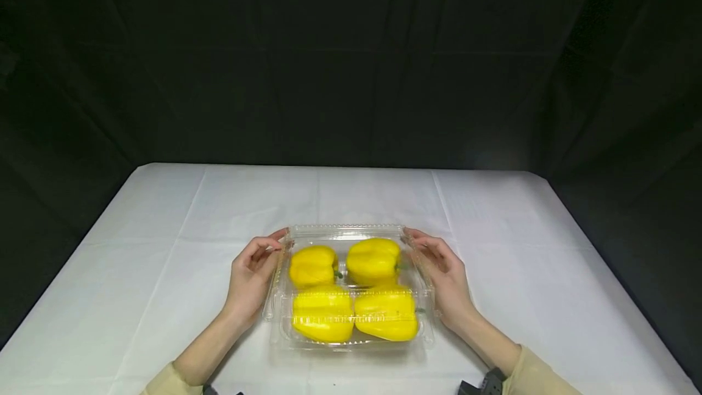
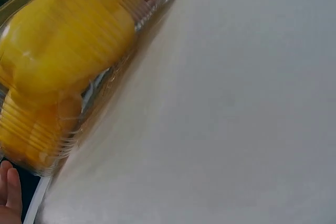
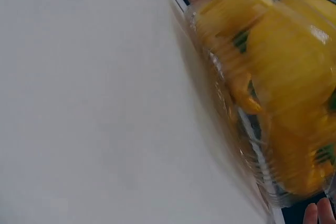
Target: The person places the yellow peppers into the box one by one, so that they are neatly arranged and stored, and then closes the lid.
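A clear plastic clamshell container [image 1: 351, 346] stands near the front of the table, with several yellow bell peppers [image 1: 373, 261] inside, green stems showing. Their yellow also shows through the ribbed plastic in the left wrist view, as peppers [image 2: 68, 40], and in the right wrist view, as peppers [image 3: 289, 61]. My left hand [image 1: 253, 273] pinches the container's left side near its far corner, fingers bent. On the opposite side my right hand [image 1: 445, 276] grips the matching far corner. Whether the lid is fully pressed down I cannot tell.
A white cloth [image 1: 137, 297] with fold creases covers the table. Black curtain [image 1: 351, 78] hangs behind it and along both sides. Dark wrist gear [image 1: 485, 383] sits by the right sleeve.
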### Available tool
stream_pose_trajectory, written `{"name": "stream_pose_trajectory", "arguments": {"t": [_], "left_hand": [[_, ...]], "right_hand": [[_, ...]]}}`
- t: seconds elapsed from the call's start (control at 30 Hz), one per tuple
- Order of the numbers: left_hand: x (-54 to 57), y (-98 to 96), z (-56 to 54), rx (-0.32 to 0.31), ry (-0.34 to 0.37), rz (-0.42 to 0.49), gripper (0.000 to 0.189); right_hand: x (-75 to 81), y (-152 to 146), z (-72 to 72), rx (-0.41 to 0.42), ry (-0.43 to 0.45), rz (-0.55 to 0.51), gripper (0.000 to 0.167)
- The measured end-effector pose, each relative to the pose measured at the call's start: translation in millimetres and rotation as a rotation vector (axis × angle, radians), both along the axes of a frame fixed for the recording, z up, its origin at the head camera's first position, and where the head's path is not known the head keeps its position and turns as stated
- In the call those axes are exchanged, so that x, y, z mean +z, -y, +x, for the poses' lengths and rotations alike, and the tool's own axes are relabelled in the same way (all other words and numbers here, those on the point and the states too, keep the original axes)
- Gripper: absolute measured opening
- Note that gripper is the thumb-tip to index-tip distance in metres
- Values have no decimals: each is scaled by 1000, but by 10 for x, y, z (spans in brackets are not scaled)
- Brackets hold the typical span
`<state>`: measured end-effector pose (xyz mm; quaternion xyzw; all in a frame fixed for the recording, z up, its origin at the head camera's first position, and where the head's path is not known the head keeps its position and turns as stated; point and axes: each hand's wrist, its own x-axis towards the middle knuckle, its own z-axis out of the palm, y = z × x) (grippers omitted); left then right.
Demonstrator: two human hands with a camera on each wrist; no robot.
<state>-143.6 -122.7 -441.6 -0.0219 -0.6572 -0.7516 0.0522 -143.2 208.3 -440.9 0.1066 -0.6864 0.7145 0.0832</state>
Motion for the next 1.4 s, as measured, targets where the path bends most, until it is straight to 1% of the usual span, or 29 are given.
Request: {"name": "stream_pose_trajectory", "arguments": {"t": [0.13,0.27,0.37,0.5,0.6,0.67,0.8,0.9,1.03,1.13,1.2,1.27,1.33,1.4], "left_hand": [[38,15,112,-25,61,11,20],[79,46,286,-90,88,-1,29],[93,71,441,-153,65,-9,33],[92,96,640,-259,25,-5,43],[99,107,749,-335,11,9,57],[105,108,802,-378,3,27,66],[112,92,855,-428,-7,41,77],[112,81,861,-434,3,42,80],[108,82,856,-429,9,45,81],[101,92,845,-423,-7,45,80],[95,100,838,-421,-19,46,79],[87,105,833,-418,-29,50,78],[80,107,831,-413,-32,50,76],[71,107,830,-401,-41,52,75]], "right_hand": [[9,-22,108,11,5,-7,28],[43,-28,261,73,32,-44,34],[69,-38,392,119,48,-49,39],[82,-68,573,161,31,5,43],[77,-96,690,229,7,11,49],[85,-111,757,272,2,22,54],[111,-124,849,328,-8,27,62],[110,-132,871,349,-6,24,65],[84,-148,865,347,10,50,67],[73,-148,860,320,4,105,66],[72,-138,863,280,9,157,63],[71,-120,868,221,10,223,60],[61,-105,870,170,-5,279,56],[45,-93,866,149,-29,297,52]]}}
